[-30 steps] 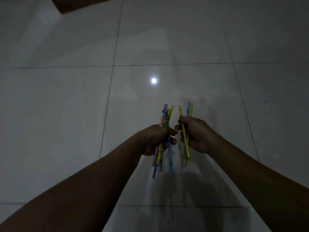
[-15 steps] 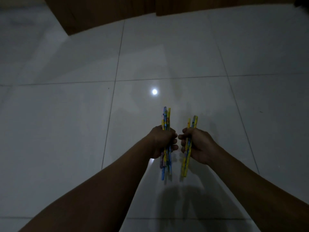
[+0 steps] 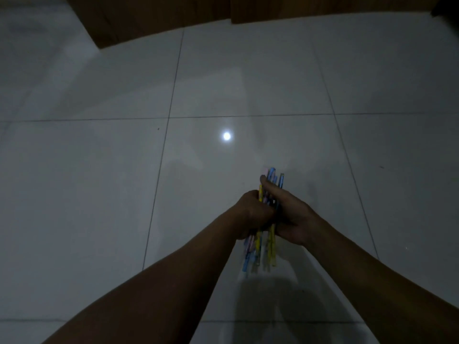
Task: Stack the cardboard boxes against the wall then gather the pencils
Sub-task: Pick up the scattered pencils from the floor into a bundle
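Note:
Both my hands meet in front of me around one bundle of several coloured pencils (image 3: 258,249), blue, yellow and pink. My left hand (image 3: 250,214) grips the bundle from the left. My right hand (image 3: 290,214) grips it from the right, thumb laid up along the pencils. The pencil ends stick out above and below my fists. Brown cardboard boxes (image 3: 154,18) stand at the far edge of the floor, side by side; their tops are cut off by the frame.
A glossy white tiled floor (image 3: 99,194) lies all around, with a bright reflected light spot (image 3: 226,136) ahead of my hands. The room is dim. A dark object (image 3: 447,11) shows at the top right corner.
My hands held two separate pencil bunches a little apart; now they have come together and the bunches form one bundle. The view has tilted up, showing more of the boxes.

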